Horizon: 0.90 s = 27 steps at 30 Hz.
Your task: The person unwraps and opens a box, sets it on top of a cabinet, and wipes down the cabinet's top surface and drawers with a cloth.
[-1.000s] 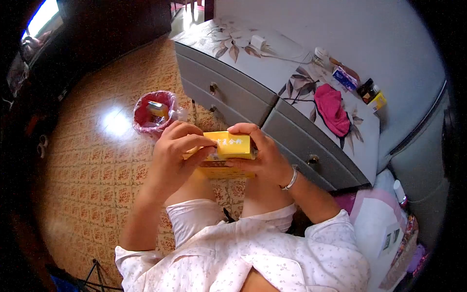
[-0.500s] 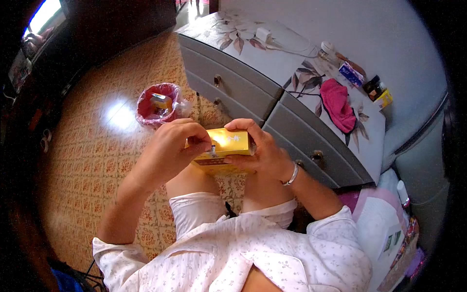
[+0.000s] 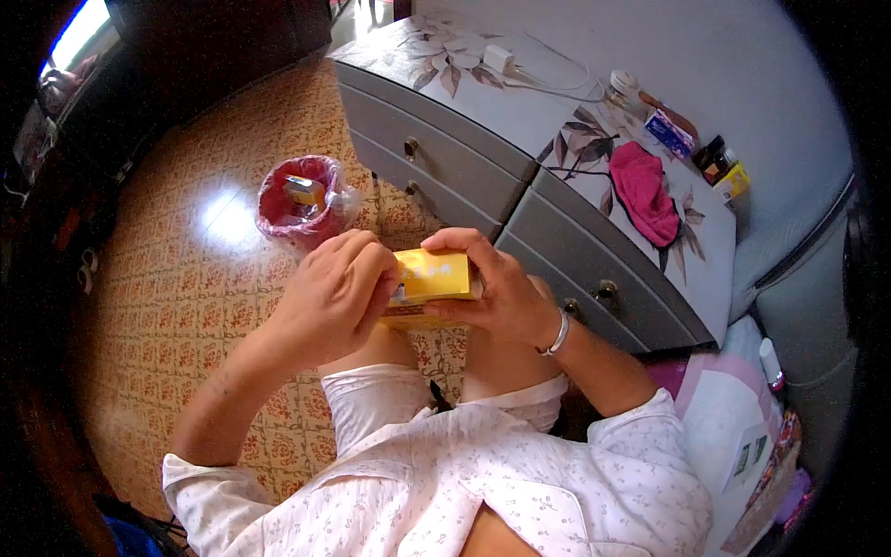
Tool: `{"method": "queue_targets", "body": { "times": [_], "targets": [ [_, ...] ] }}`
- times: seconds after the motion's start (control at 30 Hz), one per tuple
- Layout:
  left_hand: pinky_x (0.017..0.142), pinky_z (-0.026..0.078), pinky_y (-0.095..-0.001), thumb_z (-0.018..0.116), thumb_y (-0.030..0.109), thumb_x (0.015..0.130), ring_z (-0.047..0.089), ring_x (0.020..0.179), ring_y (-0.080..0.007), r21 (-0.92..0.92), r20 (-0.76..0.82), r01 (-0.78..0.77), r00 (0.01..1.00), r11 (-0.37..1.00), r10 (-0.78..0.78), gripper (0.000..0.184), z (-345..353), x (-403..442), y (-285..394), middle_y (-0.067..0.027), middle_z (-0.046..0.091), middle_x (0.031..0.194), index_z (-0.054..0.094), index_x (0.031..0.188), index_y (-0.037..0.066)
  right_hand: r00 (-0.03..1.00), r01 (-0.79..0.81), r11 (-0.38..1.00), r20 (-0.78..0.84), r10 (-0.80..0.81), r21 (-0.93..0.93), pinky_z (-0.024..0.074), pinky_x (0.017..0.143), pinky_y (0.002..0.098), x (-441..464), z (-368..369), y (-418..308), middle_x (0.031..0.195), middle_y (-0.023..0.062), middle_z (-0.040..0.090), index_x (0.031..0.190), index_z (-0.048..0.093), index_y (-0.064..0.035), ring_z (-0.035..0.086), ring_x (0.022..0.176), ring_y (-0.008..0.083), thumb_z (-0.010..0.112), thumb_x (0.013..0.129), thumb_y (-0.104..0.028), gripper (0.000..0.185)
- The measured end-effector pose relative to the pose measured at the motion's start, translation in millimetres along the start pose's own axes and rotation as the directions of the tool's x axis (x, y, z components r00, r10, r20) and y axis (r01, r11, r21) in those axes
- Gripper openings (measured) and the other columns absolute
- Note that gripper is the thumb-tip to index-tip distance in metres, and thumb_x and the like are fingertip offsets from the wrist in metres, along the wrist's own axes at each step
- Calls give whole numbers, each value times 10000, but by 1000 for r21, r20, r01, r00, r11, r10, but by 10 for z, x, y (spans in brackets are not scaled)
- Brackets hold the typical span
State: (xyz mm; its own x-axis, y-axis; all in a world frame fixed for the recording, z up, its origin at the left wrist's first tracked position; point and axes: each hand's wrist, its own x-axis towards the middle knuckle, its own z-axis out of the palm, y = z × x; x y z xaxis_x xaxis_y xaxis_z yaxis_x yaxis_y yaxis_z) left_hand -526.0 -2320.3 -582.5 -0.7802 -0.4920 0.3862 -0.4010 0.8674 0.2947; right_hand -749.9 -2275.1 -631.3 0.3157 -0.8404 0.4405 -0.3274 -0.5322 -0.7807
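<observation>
A yellow box (image 3: 432, 273) with pale lettering is held above my knees. My right hand (image 3: 501, 286) grips its right end, thumb along the near side and fingers over the top; a silver bracelet is on that wrist. My left hand (image 3: 342, 292) is at the box's left end with its fingers curled and pressed together. Those fingertips are turned away, so what they pinch is hidden.
A pink-lined bin (image 3: 269, 200) holding a small box stands on the patterned floor. The grey dresser (image 3: 436, 153) at the right bears a pink cloth (image 3: 643, 193), a white charger (image 3: 498, 59) and small boxes. Bags (image 3: 719, 418) lie at the lower right.
My left hand has curled more tightly and turned over the box's left end, with its elbow moved outward to the left. My right hand keeps its hold on the box.
</observation>
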Motion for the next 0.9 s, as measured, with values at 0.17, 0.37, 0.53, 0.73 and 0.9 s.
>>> {"method": "queue_targets", "body": {
  "times": [0.17,0.37,0.53,0.73,0.9],
  "targets": [
    [673,419,-378,611,73,814,498,730,-271,116,-195,-88,975,989,109,156,150,-97,0,-99,490,820,470,875,47,1000,3,1000,-6,-3,-24,500,887,338,-17,21,9,1167,105,593,1241,466,-97,617,1052,258,822,709,-198,648],
    [681,450,-359,648,69,800,537,776,-265,-7,-231,-62,971,998,58,200,204,-149,-50,-99,541,891,533,960,39,1000,-15,1000,-18,15,6,493,892,336,-28,4,0,1157,108,588,1238,465,-93,612,1056,253,829,702,-195,656],
    [695,499,-346,719,74,774,581,846,-246,-197,-227,87,965,977,-132,233,64,-100,86,-97,592,947,658,999,63,998,-56,998,-23,57,31,483,908,337,-13,9,-26,1168,114,582,1237,463,-87,600,1079,245,832,695,-173,661],
    [653,508,-322,761,73,741,602,785,-219,-322,-193,138,959,937,-208,182,113,-166,17,-82,610,891,708,915,68,999,-39,999,-21,39,14,488,902,337,-12,15,15,1184,115,583,1237,463,-91,604,1081,244,826,701,-166,652],
    [646,506,-332,747,65,758,612,786,-230,-456,-136,205,946,866,-295,151,27,-92,32,-72,608,851,684,891,31,999,-45,997,-28,47,64,488,905,334,-2,13,23,1185,112,584,1235,467,-87,603,1086,236,820,707,-149,639]
  ]
}}
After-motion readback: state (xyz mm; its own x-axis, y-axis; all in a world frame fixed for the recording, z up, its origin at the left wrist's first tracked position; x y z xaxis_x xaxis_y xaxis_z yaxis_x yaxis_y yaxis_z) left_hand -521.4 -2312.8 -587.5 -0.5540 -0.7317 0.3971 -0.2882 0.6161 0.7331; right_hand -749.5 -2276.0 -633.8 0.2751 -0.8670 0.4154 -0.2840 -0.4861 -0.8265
